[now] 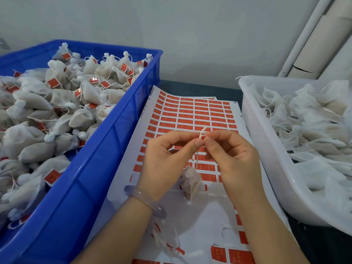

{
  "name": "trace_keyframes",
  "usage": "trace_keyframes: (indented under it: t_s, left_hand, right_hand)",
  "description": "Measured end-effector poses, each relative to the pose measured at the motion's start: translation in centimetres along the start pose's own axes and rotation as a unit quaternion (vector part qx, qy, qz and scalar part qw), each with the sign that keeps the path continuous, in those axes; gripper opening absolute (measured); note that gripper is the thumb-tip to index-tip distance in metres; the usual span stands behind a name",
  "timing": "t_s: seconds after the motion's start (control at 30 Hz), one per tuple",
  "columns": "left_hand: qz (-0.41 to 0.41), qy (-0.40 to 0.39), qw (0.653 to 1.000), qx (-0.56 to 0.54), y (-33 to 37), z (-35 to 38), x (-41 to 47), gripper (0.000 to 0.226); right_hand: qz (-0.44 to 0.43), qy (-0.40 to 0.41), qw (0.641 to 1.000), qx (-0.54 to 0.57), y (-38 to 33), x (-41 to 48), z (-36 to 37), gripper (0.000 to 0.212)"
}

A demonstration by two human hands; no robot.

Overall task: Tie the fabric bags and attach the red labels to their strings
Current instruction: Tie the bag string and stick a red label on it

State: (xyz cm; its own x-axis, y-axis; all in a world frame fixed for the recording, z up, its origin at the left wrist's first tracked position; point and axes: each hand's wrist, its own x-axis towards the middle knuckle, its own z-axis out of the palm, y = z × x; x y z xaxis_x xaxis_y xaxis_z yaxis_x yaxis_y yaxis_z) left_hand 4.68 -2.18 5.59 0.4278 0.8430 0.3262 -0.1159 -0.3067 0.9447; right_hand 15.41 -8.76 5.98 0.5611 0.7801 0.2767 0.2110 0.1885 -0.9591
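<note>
A small white fabric bag (190, 182) hangs by its cream string (198, 159) below my hands, over the sheet of red labels (192, 113). My left hand (167, 159) and my right hand (228, 157) meet at the fingertips and both pinch the top of the string, where a red label (203, 137) is partly hidden between the fingers. A short string end sticks up above my fingertips.
A blue crate (106, 149) at the left is full of tied bags with red labels. A white tub (266, 141) at the right holds loose untied bags. Peeled label backing and string scraps (165, 239) lie near my left forearm. A wall stands behind.
</note>
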Motion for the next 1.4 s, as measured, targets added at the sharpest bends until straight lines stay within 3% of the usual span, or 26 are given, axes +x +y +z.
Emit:
trace_keyframes:
  t_s: [0.63, 1.27, 1.4]
  left_hand:
    - [0.034, 0.011, 0.999, -0.006, -0.11, 0.02, -0.24, 0.017]
    - [0.071, 0.018, 0.996, 0.054, -0.31, 0.47, -0.32, 0.014]
    - [0.066, 0.014, 0.997, 0.049, -0.30, 0.49, -0.30, 0.013]
  right_hand:
    - [-0.041, 0.026, 0.998, -0.025, 0.52, 0.04, -0.07, 0.014]
    - [-0.049, 0.080, 0.994, -0.050, 0.45, -0.30, 0.35, 0.013]
    - [-0.024, 0.091, 0.993, -0.077, 0.53, 0.00, -0.01, 0.023]
